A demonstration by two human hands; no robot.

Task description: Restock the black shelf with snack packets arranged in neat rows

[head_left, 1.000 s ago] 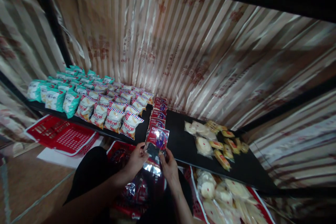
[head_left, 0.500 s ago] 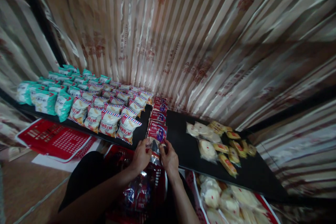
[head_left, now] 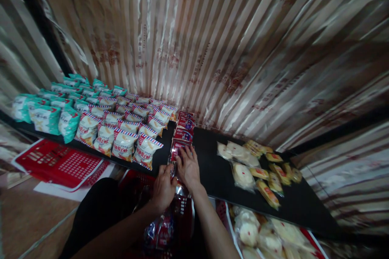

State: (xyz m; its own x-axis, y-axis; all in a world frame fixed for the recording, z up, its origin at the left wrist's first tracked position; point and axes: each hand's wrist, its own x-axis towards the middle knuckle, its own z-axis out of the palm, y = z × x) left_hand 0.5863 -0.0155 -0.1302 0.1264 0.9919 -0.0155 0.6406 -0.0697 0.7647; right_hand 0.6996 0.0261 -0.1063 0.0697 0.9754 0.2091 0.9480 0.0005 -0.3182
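Note:
A row of red snack packets (head_left: 183, 128) runs from the striped back wall to the front edge of a black shelf (head_left: 212, 170). My right hand (head_left: 188, 166) lies flat, fingers spread, on top of the nearest red packet at the shelf's front edge. My left hand (head_left: 163, 188) is just below and left of it, fingers curled on the packet's near edge. Below my hands a red basket (head_left: 182, 214) holds more shiny red packets (head_left: 159, 228).
White-and-red striped snack bags (head_left: 121, 129) and teal bags (head_left: 48, 109) fill the shelf's left part. Clear-wrapped pastries (head_left: 252, 166) lie on its right part. A red tray (head_left: 57, 164) sits on the floor at left; more pastries (head_left: 267, 234) lie in a tray at lower right.
The red packet held up in both hands has gone down onto the shelf's front edge. My right hand moved from its side to flat on top of it.

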